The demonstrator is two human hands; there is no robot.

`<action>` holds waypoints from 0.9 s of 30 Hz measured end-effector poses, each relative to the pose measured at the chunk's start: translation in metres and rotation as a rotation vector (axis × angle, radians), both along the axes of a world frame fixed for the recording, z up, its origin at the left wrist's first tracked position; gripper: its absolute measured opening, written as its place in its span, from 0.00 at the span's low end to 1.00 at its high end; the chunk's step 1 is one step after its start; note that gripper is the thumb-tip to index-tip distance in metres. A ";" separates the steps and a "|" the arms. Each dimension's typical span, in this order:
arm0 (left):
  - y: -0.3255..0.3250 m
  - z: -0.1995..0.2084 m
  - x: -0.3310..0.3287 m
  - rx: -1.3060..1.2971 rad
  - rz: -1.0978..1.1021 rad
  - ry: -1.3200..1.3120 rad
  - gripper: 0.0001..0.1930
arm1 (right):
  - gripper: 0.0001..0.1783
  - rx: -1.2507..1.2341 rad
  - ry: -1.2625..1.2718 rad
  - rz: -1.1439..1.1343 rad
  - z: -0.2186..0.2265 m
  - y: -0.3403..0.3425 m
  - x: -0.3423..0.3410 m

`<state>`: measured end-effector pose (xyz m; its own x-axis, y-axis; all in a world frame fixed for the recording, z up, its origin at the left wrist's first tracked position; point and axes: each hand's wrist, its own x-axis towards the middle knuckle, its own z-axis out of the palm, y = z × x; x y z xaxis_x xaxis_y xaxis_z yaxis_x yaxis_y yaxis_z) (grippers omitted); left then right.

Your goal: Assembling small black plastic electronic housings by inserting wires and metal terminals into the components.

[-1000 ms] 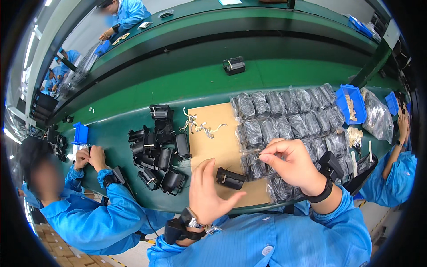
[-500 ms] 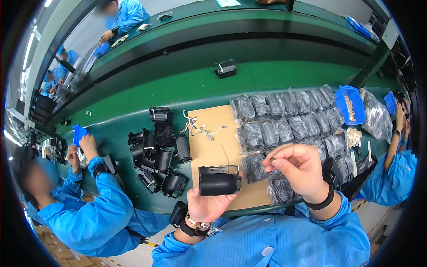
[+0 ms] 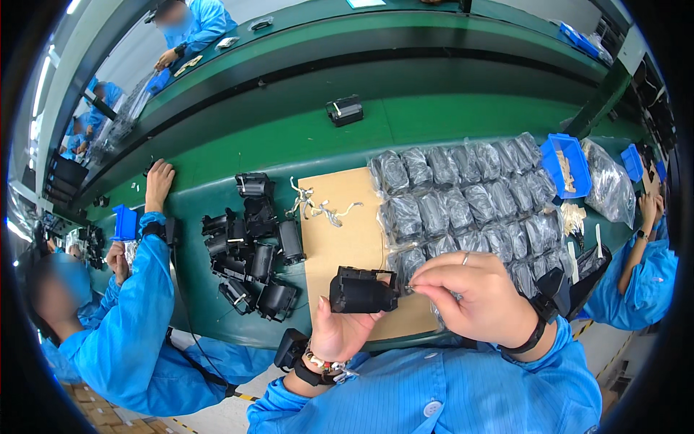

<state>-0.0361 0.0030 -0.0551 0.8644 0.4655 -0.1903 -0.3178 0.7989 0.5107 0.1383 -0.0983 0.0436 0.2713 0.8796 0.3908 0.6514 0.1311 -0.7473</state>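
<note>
My left hand [image 3: 341, 334] grips a black plastic housing [image 3: 363, 293] from below, over the near part of a brown cardboard sheet [image 3: 336, 249]. Fingertips of my right hand [image 3: 466, 289] are pinched together at the housing's right end, on something too small to name. Whether it touches the housing I cannot tell. Beyond the housing, several white twisted strips [image 3: 332, 215] lie on the cardboard. To the left is a heap of similar black housings [image 3: 253, 249]. Rows of dark parts in clear plastic bags [image 3: 448, 210] cover the right side, partly behind my right hand.
A blue bin [image 3: 566, 165] with pale pieces stands right of the bags, beside a clear plastic bag [image 3: 609, 184]. A lone black housing [image 3: 345, 111] sits farther back. Co-workers in blue sit at left [image 3: 123, 311] and right [image 3: 636, 278]. A green shelf [image 3: 361, 43] spans the back.
My right hand has moved left and slightly down, to the housing's right end. The housing has turned a little and shifted right. The left co-worker's arm now stretches toward the back of the bench.
</note>
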 end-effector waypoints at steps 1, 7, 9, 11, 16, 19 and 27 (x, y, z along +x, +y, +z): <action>0.000 0.000 0.000 0.033 -0.013 -0.003 0.42 | 0.05 -0.001 0.001 0.000 -0.002 0.001 0.000; 0.000 -0.002 0.002 0.097 -0.041 -0.007 0.39 | 0.05 -0.030 -0.075 0.013 -0.005 0.003 -0.002; -0.002 -0.001 0.002 0.094 -0.034 0.009 0.39 | 0.07 0.009 -0.166 0.013 -0.008 0.003 -0.003; -0.003 0.000 0.003 0.091 -0.027 0.024 0.39 | 0.07 0.015 -0.189 0.006 -0.007 0.003 -0.002; -0.002 0.002 0.005 0.084 -0.022 0.055 0.39 | 0.07 0.011 -0.206 -0.003 -0.006 0.003 -0.001; -0.002 0.004 0.006 0.084 -0.016 0.054 0.38 | 0.08 0.006 -0.206 0.005 -0.006 0.003 -0.001; -0.002 0.002 0.006 0.103 -0.038 0.038 0.34 | 0.10 -0.054 -0.288 0.043 -0.007 0.003 -0.002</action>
<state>-0.0304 0.0014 -0.0526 0.8749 0.4511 -0.1763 -0.2668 0.7527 0.6019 0.1364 -0.0950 0.0368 0.1178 0.9095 0.3987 0.8325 0.1284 -0.5390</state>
